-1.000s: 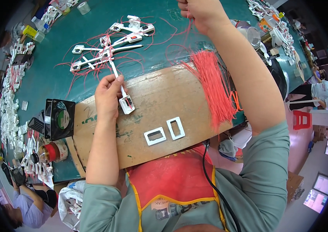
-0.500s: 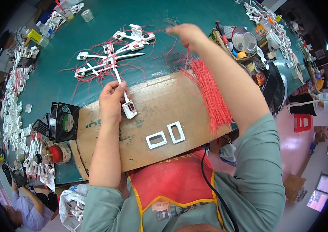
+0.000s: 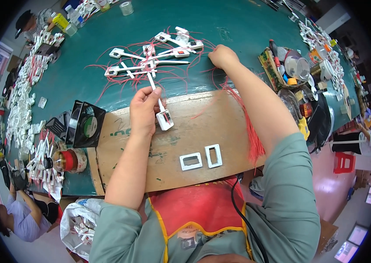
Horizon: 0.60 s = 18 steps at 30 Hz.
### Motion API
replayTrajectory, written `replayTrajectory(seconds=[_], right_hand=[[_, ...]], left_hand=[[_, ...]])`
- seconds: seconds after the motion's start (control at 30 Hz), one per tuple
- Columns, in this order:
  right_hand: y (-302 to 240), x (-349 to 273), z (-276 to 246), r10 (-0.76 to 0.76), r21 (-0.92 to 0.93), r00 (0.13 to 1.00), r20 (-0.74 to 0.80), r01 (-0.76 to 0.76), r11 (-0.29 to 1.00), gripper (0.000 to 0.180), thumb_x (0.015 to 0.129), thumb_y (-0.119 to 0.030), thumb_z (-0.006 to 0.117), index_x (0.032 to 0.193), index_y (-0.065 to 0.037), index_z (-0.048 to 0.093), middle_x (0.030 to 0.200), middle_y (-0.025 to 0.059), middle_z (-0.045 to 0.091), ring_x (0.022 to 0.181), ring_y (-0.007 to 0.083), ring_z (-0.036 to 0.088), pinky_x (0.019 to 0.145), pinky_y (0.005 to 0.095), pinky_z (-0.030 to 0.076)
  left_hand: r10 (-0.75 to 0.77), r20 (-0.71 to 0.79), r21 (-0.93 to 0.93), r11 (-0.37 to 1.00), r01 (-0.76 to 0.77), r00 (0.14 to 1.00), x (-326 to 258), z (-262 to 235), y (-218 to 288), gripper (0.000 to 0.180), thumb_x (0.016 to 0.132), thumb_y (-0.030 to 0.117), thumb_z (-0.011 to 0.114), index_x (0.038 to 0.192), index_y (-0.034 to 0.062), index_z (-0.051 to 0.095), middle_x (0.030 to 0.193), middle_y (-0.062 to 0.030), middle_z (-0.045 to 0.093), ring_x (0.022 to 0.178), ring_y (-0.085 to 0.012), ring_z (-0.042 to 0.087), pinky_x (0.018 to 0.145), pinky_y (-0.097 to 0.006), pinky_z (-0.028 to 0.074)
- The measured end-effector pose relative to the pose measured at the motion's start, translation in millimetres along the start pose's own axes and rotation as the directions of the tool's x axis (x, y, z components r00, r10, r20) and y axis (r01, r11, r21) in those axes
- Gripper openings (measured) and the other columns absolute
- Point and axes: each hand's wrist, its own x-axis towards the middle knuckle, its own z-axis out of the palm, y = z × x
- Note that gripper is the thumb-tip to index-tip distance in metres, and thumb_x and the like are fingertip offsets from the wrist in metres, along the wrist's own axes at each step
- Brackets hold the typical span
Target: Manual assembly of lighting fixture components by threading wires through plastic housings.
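Observation:
My left hand is closed around the stem of a white plastic switch housing; its box-shaped end, with a dark part inside, hangs over the brown board. Beyond it lies a loose pile of similar white stemmed housings, tangled with thin red wires. To the right of that pile, my right hand is pinched at red wire over the green table; its fingertips are partly hidden. A bundle of red wires runs beneath my right forearm. Two white rectangular frames lie on the board's near part.
A black fan and a red-banded jar stand at left, beside heaped white parts. At right is a box of tools and tubs. A white bag of parts sits lower left. Other people are at the left edge.
The whole view has shifted, moving the table's things rightward. My right hand has come down nearer the pile's right side, its fingers drawn in. My left hand keeps hold of the housing.

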Motion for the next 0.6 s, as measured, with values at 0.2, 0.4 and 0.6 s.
replayTrajectory(seconds=[0.2, 0.4, 0.6], right_hand=[[-45.5, -54.5, 1.5, -0.345, 0.197, 0.931, 0.114, 0.320, 0.927, 0.047, 0.084, -0.048, 0.057, 0.094, -0.003, 0.068, 0.095, 0.0197, 0.067, 0.093, 0.0348, 0.063, 0.082, 0.0428, 0.049], [-79.0, -114.0, 2.0, -0.444, 0.267, 0.877, 0.182, 0.391, 0.881, 0.061, 0.079, -0.059, 0.062, 0.097, -0.001, 0.066, 0.088, 0.0189, 0.067, 0.085, 0.0302, 0.065, 0.075, 0.0389, 0.050], [-75.3, -153.8, -2.5, -0.685, 0.162, 0.713, 0.150, 0.666, 0.728, 0.035, 0.081, -0.035, 0.061, 0.101, -0.007, 0.064, 0.092, 0.0189, 0.067, 0.087, 0.0374, 0.063, 0.076, 0.0456, 0.050]], left_hand=[[0.171, -0.160, -0.129, 0.973, -0.192, 0.972, 0.8, 1.2, 0.8, 0.019, 0.090, 0.018, 0.064, 0.099, 0.0043, 0.053, 0.073, -0.0033, 0.058, 0.062, -0.0133, 0.060, 0.053, -0.025, 0.050], [0.116, -0.179, -0.112, 0.984, -0.138, 0.977, 1.7, -1.4, -1.2, 0.017, 0.090, 0.018, 0.063, 0.096, 0.0050, 0.053, 0.074, -0.0046, 0.060, 0.063, -0.0144, 0.062, 0.056, -0.027, 0.051], [0.116, -0.002, -0.259, 0.959, -0.112, 0.993, -4.1, -3.5, -3.9, 0.017, 0.093, 0.022, 0.060, 0.092, 0.0055, 0.058, 0.075, -0.0032, 0.061, 0.071, -0.0140, 0.063, 0.065, -0.026, 0.050]])
